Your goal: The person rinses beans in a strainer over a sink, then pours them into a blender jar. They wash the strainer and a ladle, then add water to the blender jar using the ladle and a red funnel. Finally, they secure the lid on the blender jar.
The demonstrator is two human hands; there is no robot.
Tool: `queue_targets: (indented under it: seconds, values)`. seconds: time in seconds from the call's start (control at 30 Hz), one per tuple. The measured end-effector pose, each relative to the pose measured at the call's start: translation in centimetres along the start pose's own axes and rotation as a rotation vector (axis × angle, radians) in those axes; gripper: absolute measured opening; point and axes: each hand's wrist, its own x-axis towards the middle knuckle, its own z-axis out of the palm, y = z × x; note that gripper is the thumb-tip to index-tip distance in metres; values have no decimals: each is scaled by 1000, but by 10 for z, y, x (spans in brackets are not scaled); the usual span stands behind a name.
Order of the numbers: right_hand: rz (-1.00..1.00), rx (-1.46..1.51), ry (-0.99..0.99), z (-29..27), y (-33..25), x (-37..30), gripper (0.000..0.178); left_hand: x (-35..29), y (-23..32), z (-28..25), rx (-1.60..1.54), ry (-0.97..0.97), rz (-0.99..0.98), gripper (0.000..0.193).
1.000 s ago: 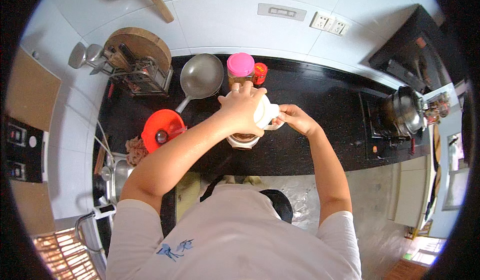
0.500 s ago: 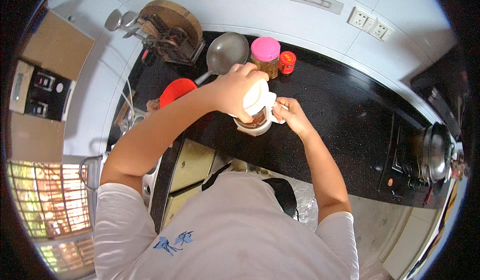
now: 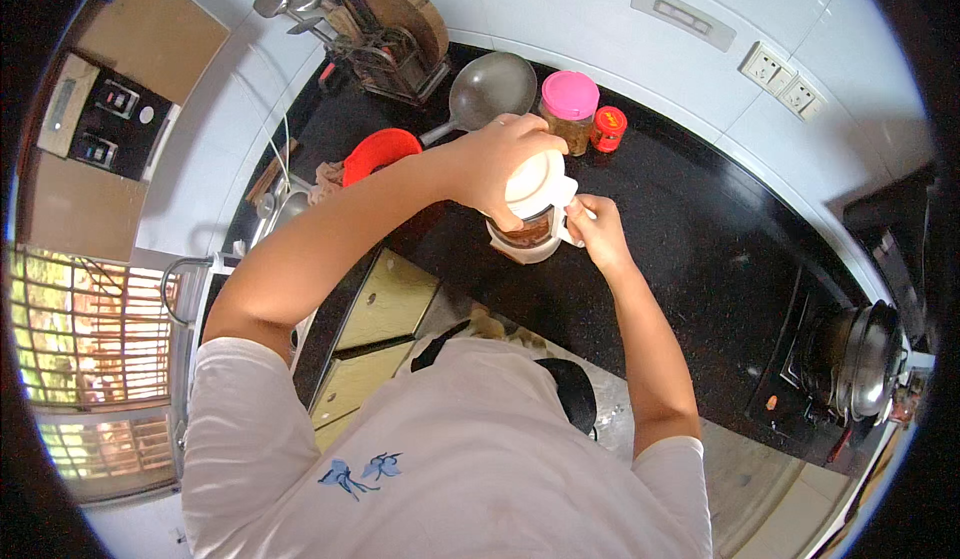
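Note:
My left hand (image 3: 502, 167) is wrapped over a round white lid (image 3: 532, 181) at the top of a see-through jug (image 3: 522, 235). Brown contents show through the jug's side, above a white lower rim. The closed fingers of my right hand (image 3: 597, 229) grip the jug's white handle (image 3: 573, 221) on its right side. Whether the lid is seated or slightly lifted cannot be told, as my left hand covers its far edge. Just beyond the jug stand a pink-lidded jar (image 3: 570, 96) and a small red jar (image 3: 608, 129).
A grey wok (image 3: 492, 89) lies at the back of the black counter (image 3: 700, 259). Left of it are a knife rack (image 3: 385, 64), a round wooden board (image 3: 400, 4) and a red basin (image 3: 380, 153). A lidded metal pot (image 3: 868, 364) stands on the stove at far right.
The whole view has shifted, so the counter things sit further right in the picture. Both hands keep their holds on the lid and the handle.

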Motion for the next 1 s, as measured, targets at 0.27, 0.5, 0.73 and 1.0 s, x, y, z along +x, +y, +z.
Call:
queue_targets:
  seconds: [0.27, 0.5, 0.73, 1.0]
  values:
    - [38, 13, -49, 2, -9, -5, 55, 2, 2, -3, 38, -53, 0, 88]
    - [-24, 58, -60, 3, -4, -6, 56, 9, 5, -15, 9, -186, -29, 90]
    - [-14, 71, -73, 5, -8, -6, 54, 12, -7, -15, -44, -264, -21, 89]
    - [-54, 48, -31, 4, 4, -6, 56, 3, 9, -8, 71, -128, -76, 89]
